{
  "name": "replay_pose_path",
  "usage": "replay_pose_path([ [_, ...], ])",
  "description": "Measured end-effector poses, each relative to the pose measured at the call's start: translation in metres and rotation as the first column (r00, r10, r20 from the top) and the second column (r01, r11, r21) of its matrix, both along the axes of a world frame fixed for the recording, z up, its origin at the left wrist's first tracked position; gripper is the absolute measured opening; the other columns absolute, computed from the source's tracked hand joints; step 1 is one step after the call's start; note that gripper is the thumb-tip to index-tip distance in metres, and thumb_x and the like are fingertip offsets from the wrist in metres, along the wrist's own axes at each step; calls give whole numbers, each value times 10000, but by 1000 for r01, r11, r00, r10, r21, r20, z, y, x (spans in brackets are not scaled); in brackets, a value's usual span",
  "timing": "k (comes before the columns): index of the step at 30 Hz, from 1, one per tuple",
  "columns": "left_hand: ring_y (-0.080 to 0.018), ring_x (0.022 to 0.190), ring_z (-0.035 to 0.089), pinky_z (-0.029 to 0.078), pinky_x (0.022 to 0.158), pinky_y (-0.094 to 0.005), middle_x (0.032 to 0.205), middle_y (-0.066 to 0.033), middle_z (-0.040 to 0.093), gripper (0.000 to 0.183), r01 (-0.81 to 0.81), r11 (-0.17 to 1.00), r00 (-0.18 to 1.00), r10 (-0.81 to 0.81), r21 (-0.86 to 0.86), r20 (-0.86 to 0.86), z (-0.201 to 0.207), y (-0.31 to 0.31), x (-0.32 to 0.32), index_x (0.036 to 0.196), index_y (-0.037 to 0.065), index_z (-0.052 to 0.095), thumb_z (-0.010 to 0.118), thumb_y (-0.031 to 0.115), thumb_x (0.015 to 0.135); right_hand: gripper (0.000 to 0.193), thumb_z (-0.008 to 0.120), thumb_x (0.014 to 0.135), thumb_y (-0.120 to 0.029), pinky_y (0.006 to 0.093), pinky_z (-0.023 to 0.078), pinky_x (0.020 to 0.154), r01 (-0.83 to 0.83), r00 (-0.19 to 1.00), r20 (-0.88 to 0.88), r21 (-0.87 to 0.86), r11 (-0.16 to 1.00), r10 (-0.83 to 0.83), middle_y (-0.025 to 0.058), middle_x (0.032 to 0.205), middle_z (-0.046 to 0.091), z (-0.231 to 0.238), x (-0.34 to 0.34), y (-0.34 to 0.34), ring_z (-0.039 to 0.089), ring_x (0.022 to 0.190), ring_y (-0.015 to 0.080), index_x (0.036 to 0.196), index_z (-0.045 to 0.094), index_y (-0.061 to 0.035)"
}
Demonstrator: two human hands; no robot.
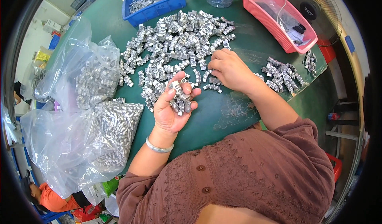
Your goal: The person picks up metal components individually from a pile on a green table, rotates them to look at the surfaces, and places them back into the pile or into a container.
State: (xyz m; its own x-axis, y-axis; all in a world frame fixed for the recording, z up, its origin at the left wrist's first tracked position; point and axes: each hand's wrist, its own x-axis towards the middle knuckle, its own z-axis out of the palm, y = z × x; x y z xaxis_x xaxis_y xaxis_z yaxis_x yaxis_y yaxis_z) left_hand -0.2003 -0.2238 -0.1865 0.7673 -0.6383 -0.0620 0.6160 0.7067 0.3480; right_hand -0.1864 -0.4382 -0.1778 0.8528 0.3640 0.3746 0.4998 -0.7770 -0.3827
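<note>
Palm up, my left hand (172, 112) cradles several small silver metal links (181, 99), its fingers curled around them. Over to the right, my right hand (229, 69) reaches down to the table with its fingertips pinched at the edge of a big heap of the same metal links (175, 41). Whatever sits between those fingertips is hidden by the hand. A few loose links (212, 88) lie on the green tabletop just below it. Right of my right wrist is a smaller pile of links (283, 76).
Two clear plastic bags bulging with metal parts (115, 132) stand at the left. Behind the heap is a blue bin (137, 18) of small parts. A pink basket (274, 29) stands far right, near a fan (318, 11). A person in orange (55, 199) appears lower left.
</note>
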Motion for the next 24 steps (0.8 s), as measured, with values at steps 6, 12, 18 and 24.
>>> replay_pose_path([
  [6,-265,850,571,494,592,-339,849,-91,559,141,-22,988,1000,22,152,2,-2,-1,-2,935,76,521,525,104,797,150,604,689,14,300,442,690,-125,979,-75,514,848,190,76,842,585,12,-1,0,566,794,224,833,585,-25],
  [12,-249,732,579,481,529,-305,795,-104,561,184,145,944,989,-127,296,-79,5,-5,-8,953,73,503,559,148,794,226,586,702,70,282,444,752,-335,891,-7,666,666,454,79,908,591,12,-4,9,562,857,177,908,590,-21],
  [18,-229,689,584,473,489,-279,779,-105,565,222,141,928,988,-156,344,17,7,-8,-12,963,22,489,568,141,793,237,577,707,76,274,441,756,-325,849,-73,709,626,523,89,914,596,9,-7,19,568,873,184,923,598,-18],
  [24,-160,699,585,456,503,-237,838,-71,590,154,-129,856,992,115,501,59,12,-15,-14,937,22,522,554,90,802,284,584,750,22,237,433,733,79,736,-385,865,495,557,54,911,585,13,-11,17,543,841,109,1030,547,-7],
])
